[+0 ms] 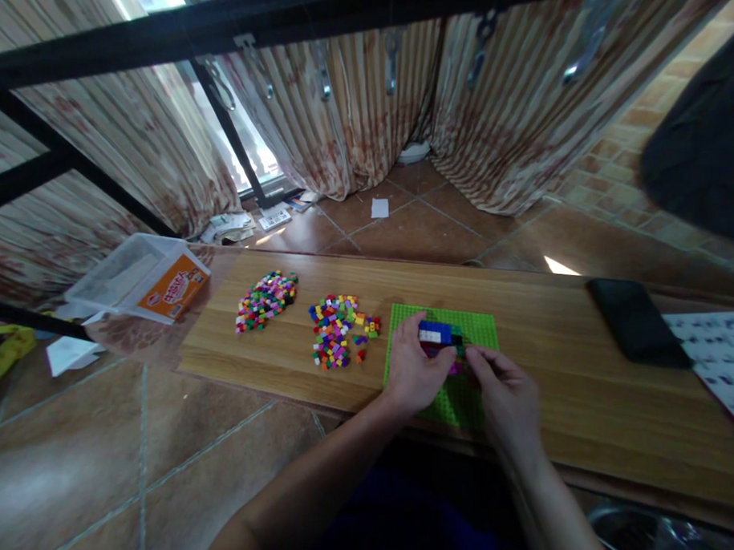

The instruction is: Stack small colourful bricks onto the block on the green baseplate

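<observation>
A green baseplate (480, 329) lies on the wooden table (562, 356). On it stands a small brick build (436, 335) with a blue and white top and dark and purple layers below. My left hand (414, 370) grips the build from its left side, fingers curled round it. My right hand (507, 390) sits just right of the build, fingertips pinched at its lower right edge; what they hold is too small to make out. Two heaps of small coloured bricks lie left of the plate: a near heap (338, 330) and a farther one (265, 300).
A clear plastic box with an orange label (141, 279) stands at the table's left end. A black phone (638, 322) and a printed sheet (722, 359) lie at the right. A black metal frame (226, 23) runs overhead. Tiled floor and curtains lie beyond.
</observation>
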Demonstrator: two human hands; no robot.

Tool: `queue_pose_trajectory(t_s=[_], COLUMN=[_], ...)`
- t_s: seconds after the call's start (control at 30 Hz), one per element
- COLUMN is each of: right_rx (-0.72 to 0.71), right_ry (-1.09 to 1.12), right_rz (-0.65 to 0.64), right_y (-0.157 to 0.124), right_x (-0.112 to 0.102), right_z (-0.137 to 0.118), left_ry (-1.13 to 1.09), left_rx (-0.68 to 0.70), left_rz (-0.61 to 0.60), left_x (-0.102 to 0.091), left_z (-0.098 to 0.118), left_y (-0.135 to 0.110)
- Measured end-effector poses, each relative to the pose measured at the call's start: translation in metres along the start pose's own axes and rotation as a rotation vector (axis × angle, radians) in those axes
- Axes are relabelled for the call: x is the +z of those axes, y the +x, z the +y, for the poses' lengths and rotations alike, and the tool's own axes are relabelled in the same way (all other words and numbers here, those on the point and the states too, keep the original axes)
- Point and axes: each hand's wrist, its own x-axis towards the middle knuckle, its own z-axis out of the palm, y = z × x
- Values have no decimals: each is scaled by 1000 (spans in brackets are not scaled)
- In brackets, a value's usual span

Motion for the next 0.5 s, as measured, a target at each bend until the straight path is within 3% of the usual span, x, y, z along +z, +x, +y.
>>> queue_pose_trajectory(t_s=[0.33,0.5], right_rx=[137,94], right_ry=[126,71], right_rz=[6,20], right_y=[4,2], right_x=[5,5], right_z=[5,3], left_ry=[-44,-50], left_rx=[-45,-47], left_rz=[12,18], left_x=[1,4], left_z=[3,1], left_y=[-1,-1])
